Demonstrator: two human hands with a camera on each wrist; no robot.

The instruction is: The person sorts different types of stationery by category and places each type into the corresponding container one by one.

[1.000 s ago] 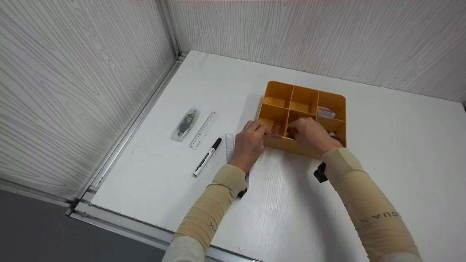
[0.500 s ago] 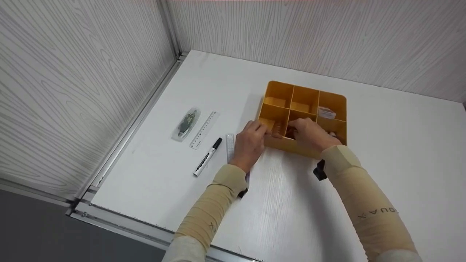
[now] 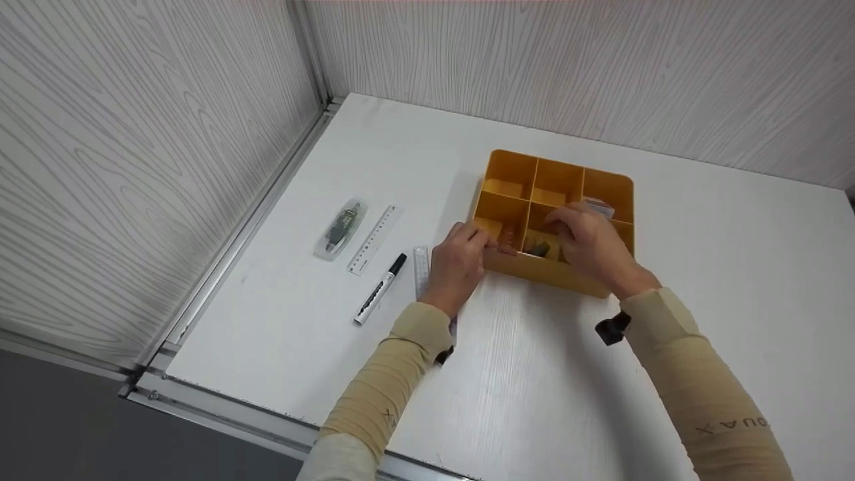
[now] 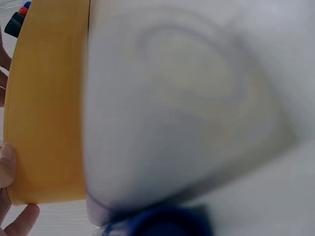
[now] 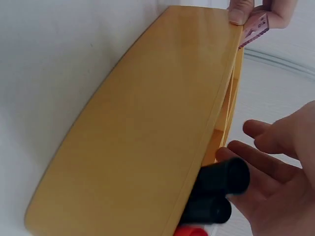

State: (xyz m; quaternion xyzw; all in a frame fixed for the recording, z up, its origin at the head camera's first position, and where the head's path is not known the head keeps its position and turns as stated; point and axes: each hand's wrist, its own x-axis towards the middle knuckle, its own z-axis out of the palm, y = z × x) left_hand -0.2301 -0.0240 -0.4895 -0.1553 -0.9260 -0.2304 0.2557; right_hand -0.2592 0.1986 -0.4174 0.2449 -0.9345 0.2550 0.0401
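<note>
My left hand [image 3: 459,264] grips the front-left corner of a yellow compartment box [image 3: 548,275], its thumb [image 5: 237,16] on the rim. A pink-and-white patterned piece [image 5: 256,30] shows beside that thumb. Over the front middle compartment hovers my right hand [image 3: 594,247]; in the right wrist view its fingers are loosely bent, thumb apart, with nothing between them. A dark green object [image 3: 540,249] lies in that compartment. Black caps [image 5: 221,177] and a red cap [image 5: 192,231] jut above the box's rim. A reddish thing [image 3: 507,235] stands in the front left compartment.
Left of the box lie a clear case with a dark green item [image 3: 342,227], a clear ruler [image 3: 374,239], a black-capped white marker [image 3: 379,288] and another ruler [image 3: 421,267] partly behind my left hand. A small white block [image 3: 599,207] sits in the back right compartment.
My right hand has risen out of the front middle compartment and shifted right, so the dark green object there now shows. The left hand has stayed at the corner.
</note>
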